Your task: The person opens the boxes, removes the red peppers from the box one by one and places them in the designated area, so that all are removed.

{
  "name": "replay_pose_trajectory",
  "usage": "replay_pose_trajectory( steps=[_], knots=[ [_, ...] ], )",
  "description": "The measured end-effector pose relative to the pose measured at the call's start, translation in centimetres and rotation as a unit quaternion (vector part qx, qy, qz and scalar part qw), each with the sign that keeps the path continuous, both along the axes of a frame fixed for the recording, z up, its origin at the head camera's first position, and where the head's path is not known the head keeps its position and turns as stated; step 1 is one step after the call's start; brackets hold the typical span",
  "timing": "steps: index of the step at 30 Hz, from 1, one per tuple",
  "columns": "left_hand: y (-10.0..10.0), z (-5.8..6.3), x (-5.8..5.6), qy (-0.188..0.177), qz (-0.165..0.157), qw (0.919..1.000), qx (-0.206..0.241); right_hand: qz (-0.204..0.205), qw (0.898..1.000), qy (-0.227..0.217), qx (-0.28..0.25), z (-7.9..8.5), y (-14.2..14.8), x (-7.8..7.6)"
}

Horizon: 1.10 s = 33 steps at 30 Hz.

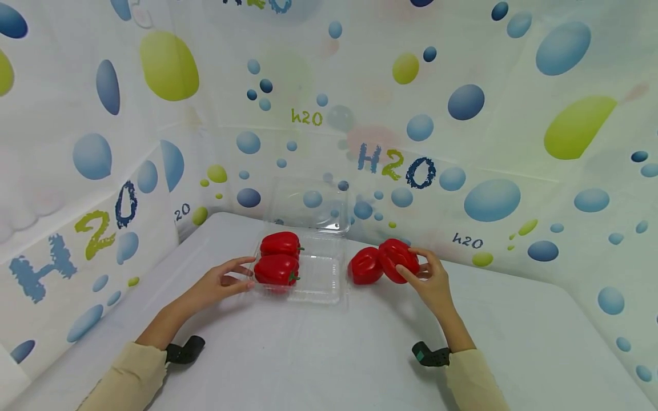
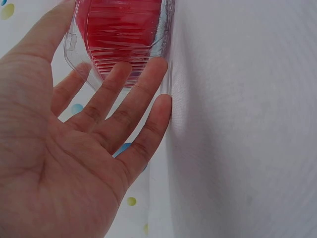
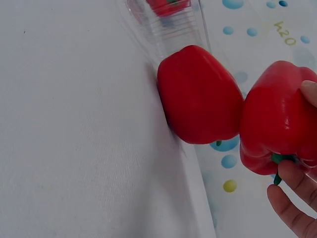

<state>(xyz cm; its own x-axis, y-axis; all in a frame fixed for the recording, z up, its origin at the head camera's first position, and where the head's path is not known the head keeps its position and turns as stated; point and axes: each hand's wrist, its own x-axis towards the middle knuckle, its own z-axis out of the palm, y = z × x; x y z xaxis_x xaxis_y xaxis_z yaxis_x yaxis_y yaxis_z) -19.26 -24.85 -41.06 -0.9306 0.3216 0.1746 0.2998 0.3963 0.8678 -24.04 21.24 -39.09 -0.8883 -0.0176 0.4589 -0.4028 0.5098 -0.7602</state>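
Observation:
In the head view a clear plastic clamshell box [image 1: 319,277] lies on the table with its lid [image 1: 308,202] raised at the back. Two red bell peppers with green stems, a rear one [image 1: 279,244] and a front one [image 1: 276,269], sit in its left half. My left hand [image 1: 218,282] touches the box's left side, fingers extended along the wall. Right of the box, a third red bell pepper [image 1: 365,266] rests on the table. My right hand [image 1: 432,279] grips a fourth bell pepper [image 1: 394,260], against or very near the third; its green stem shows in the right wrist view.
A white cloth covers the table [image 1: 308,354]. Behind and to the left hangs a white curtain [image 1: 319,85] printed with blue and green bubbles and H2O lettering. Dark straps [image 1: 185,349] circle both wrists below beige sleeves.

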Motion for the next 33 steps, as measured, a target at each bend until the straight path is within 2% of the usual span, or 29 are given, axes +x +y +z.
replay_pose_trajectory(
  steps=[27,33],
  knots=[
    [0.1,0.1,0.2,0.001,0.002,1.0000,-0.005,-0.017,0.999,-0.027,-0.004,-1.0,0.9,-0.2],
    [0.2,0.0,0.2,0.001,0.012,0.9999,-0.010,-0.024,0.999,-0.027,0.001,-1.2,1.1,-0.2]
  ],
)
